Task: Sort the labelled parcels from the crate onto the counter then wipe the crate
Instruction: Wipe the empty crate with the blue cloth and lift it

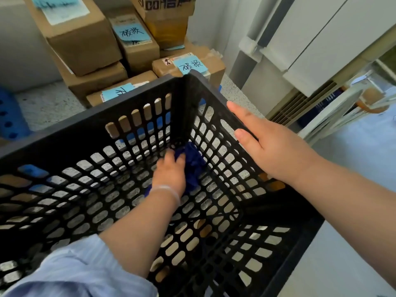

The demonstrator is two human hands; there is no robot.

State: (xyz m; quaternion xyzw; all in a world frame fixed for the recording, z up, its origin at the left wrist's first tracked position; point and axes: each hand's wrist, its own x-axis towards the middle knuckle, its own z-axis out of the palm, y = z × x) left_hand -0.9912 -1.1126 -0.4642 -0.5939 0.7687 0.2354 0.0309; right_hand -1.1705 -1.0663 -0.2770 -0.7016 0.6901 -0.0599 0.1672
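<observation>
Gripping a bunched dark blue cloth [194, 166], the left hand [170, 172] is reaching down inside the black crate [85, 118] and pressing the cloth onto the floor at the far right corner. Its fingers are curling over the top of the wad, which lets the palm drive the cloth into the corner ribs. The right hand [272, 146] is lying flat on the right-hand rim, fingers straight and grasping nothing. Judged from its position, it is bracing the crate against the push of the wiping stroke.

The crate is sitting on the speckled counter [49, 103], which is showing through the slots in its walls and floor. Inside, only the cloth and the left forearm are showing; no parcel is visible in it. A light blue sleeve [75, 269] is covering part of the near left corner.

Cardboard parcels [81, 39] are standing stacked on the counter just beyond the far wall, several bearing blue handwritten labels [130, 32]. Whether the crate's far corner is touching the nearest one cannot be told. Judged from this layout, sorting is complete and the wiping step is under way. Corners and slot edges are probably calling for the most care, since a bunched wad tends to skip over them.
</observation>
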